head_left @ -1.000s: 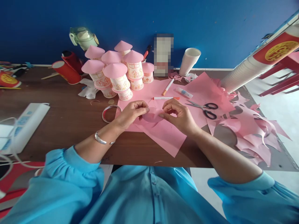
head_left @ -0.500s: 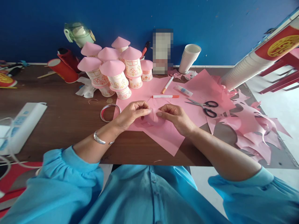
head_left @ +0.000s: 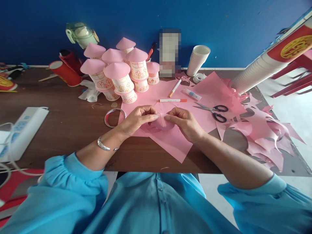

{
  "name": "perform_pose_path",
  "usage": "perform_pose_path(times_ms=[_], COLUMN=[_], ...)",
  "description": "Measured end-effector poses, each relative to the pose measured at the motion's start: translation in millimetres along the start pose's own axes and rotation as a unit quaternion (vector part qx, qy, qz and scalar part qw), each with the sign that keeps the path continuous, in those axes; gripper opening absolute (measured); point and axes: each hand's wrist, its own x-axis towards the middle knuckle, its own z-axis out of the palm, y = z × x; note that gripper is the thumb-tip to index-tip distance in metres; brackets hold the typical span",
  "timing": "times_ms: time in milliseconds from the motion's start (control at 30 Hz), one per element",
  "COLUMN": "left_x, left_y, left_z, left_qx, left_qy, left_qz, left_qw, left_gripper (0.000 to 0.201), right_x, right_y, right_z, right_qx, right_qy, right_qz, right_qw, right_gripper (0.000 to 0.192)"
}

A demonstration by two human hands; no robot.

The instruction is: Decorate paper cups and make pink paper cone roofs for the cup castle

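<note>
Between my hands is a round piece of pink paper point(head_left: 162, 124) with a slit or seam running in from its far edge. My left hand point(head_left: 145, 116) pinches it on the left of that line, and my right hand point(head_left: 181, 119) pinches it on the right. Below lie pink paper sheets point(head_left: 174, 147). Just beyond my fingers rests an orange-and-white marker point(head_left: 173, 100), with a second marker point(head_left: 175, 88) behind it. Scissors point(head_left: 214, 111) with black handles lie to the right of my right hand, and a glue tube point(head_left: 192, 94) is farther back.
Decorated paper cups with pink cone roofs point(head_left: 117, 71) stand at the back left. A tape roll point(head_left: 115, 117) lies by my left wrist. Paper scraps point(head_left: 263, 139) cover the right side. White cups point(head_left: 198, 60) stand by the wall; a power strip point(head_left: 25, 130) is at far left.
My fingers keep pinching the pink paper, with my right thumb shifted slightly. The paper's angle differs a little. Everything else looks the same.
</note>
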Motion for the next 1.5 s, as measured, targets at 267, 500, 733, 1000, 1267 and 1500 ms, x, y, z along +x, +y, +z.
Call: perform_pose_path(times_ms=[267, 500, 733, 1000, 1267, 1500], left_x=[1.3, 0.7, 0.1, -0.1, 0.8, 0.2], left_y=[-2.1, -1.4, 0.4, 3.7, 6.5, 2.0], left_z=[-0.5, 0.2, -0.7, 0.1, 2.8, 3.0], left_qx=[0.001, 0.011, 0.014, 0.025, 0.047, 0.068], left_qy=[0.002, 0.0, -0.005, -0.008, 0.002, 0.001], left_qz=[0.007, 0.001, -0.006, -0.013, -0.001, 0.004], left_qw=[1.0, 1.0, 1.0, 1.0, 0.999, 0.998], left_gripper=[0.024, 0.026, 0.025, 0.026, 0.034, 0.029], right_x=[-1.3, -0.5, -0.2, -0.1, -5.1, -8.0], right_y=[0.5, 0.5, -0.1, 2.9, -2.9, -5.1], right_z=[0.9, 0.3, 0.8, 0.4, 4.1, 6.3], right_qx=[0.05, 0.04, 0.063, 0.05, -0.028, -0.076], right_qy=[0.0, 0.002, -0.002, 0.0, 0.001, -0.012], right_qz=[-0.01, -0.011, -0.009, -0.016, -0.029, -0.056], right_qw=[0.999, 0.999, 0.998, 0.999, 0.999, 0.995], right_gripper=[0.053, 0.056, 0.056, 0.053, 0.055, 0.057])
